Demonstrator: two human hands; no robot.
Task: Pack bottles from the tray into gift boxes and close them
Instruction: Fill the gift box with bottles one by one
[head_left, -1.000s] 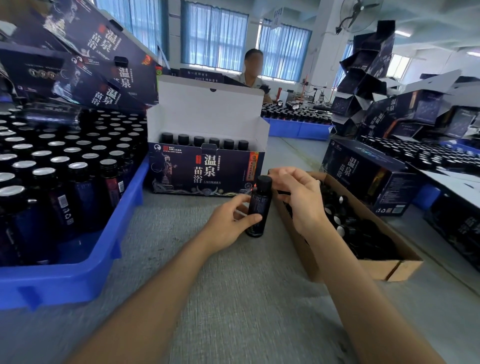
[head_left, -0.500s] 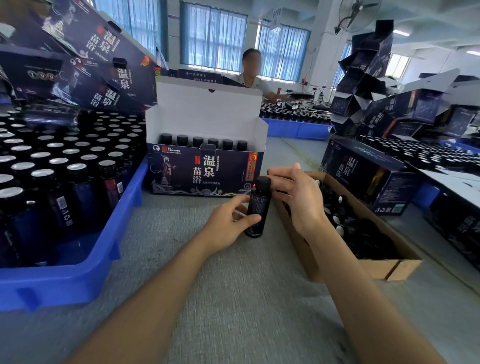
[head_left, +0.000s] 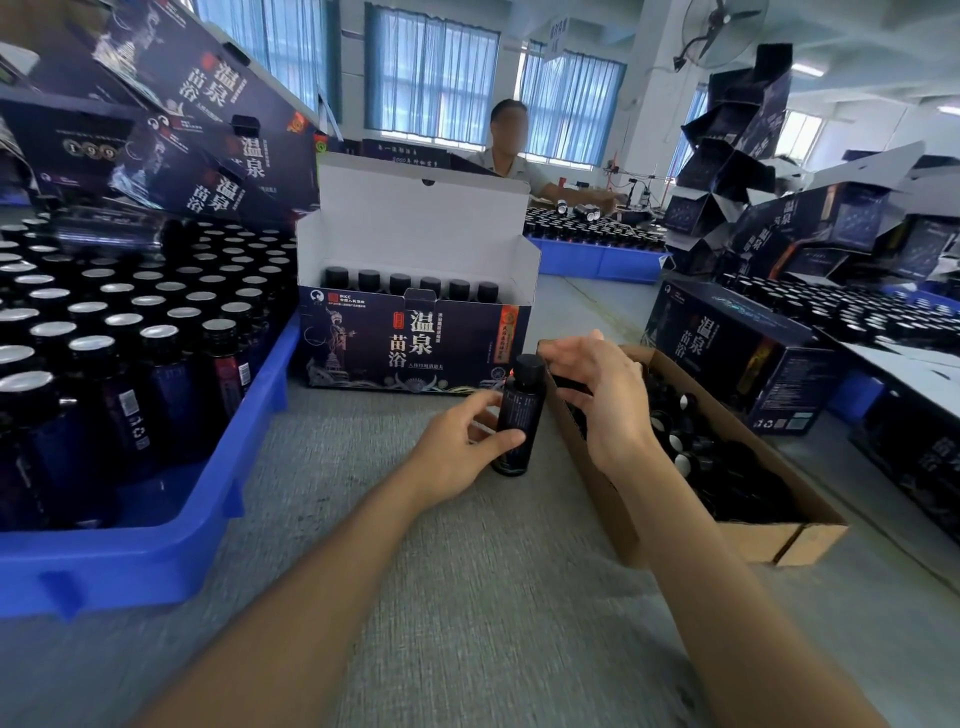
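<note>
Likely capping: hold bottle straight with left hand curled round it. Press cap flat with right hand (fingers bent close by; cannot tell if gripping).

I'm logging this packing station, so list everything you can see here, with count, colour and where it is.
bottle: one, dark with black cap, on the table between the hands
open gift box: one, dark navy, white inside, centre
capped bottles: six showing, dark, in the open gift box
blue tray: one at left, others farther back
silver-topped bottles: many, dark, in the blue tray
cardboard box: one, brown, right
black caps: many, in the cardboard box
closed gift box: one, dark navy, far right
stacked gift boxes: many, dark, upper left and right back
table: one, grey
another person: one, behind the open gift box
left hand: fingers grip the bottle
right hand: by the bottle's cap; contact unclear
</note>
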